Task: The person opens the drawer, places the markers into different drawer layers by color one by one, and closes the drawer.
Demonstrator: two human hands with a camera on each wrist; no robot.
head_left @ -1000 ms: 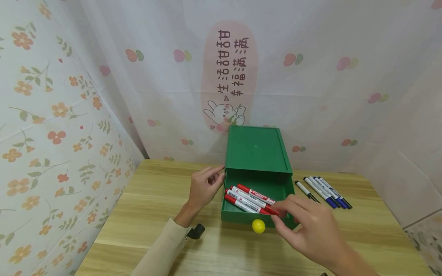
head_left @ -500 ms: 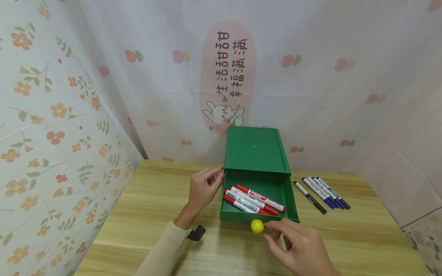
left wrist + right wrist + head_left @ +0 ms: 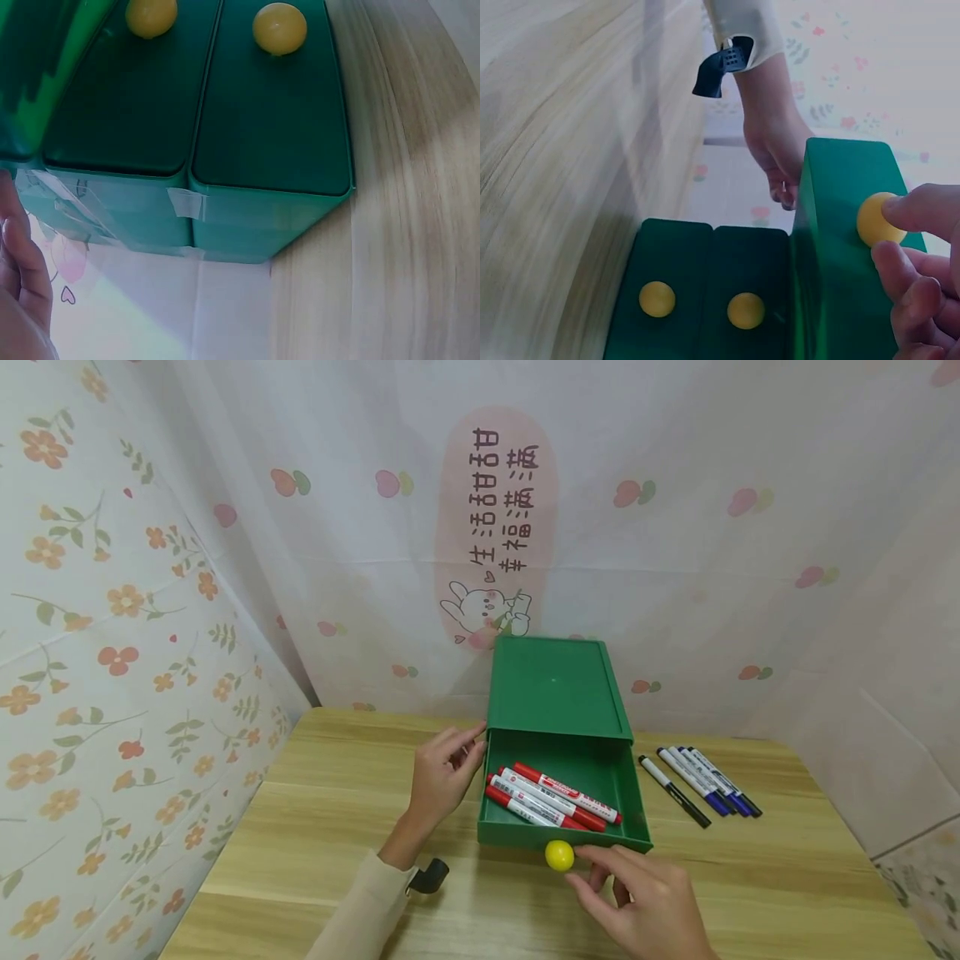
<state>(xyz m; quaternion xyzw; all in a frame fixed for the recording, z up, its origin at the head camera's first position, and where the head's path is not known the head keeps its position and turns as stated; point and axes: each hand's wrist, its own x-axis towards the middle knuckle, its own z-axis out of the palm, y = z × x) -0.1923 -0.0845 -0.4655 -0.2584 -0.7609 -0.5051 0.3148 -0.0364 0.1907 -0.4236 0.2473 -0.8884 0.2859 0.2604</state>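
A green drawer cabinet [image 3: 555, 685] stands at the back of the table, its top drawer [image 3: 532, 835] pulled out. Several red whiteboard markers [image 3: 558, 797] lie slanted inside that drawer. At the drawer front, my right hand [image 3: 648, 902] pinches the round yellow knob [image 3: 879, 220] between thumb and finger. My left hand [image 3: 444, 777] touches the cabinet's left side near its front corner with extended fingers; only part of it appears at the left edge of the left wrist view. Two closed lower drawers [image 3: 274, 120] with yellow knobs show in both wrist views.
On the table [image 3: 300, 827], right of the cabinet, lie several blue and black markers [image 3: 708, 781], with one black marker [image 3: 675, 791] slightly apart. A printed curtain [image 3: 360, 568] hangs close behind the cabinet. A black device [image 3: 429, 877] is strapped at the left wrist.
My right hand has left the red markers inside the drawer and come down to the yellow knob, closing thumb and finger on it. The left hand stays at the cabinet's side.
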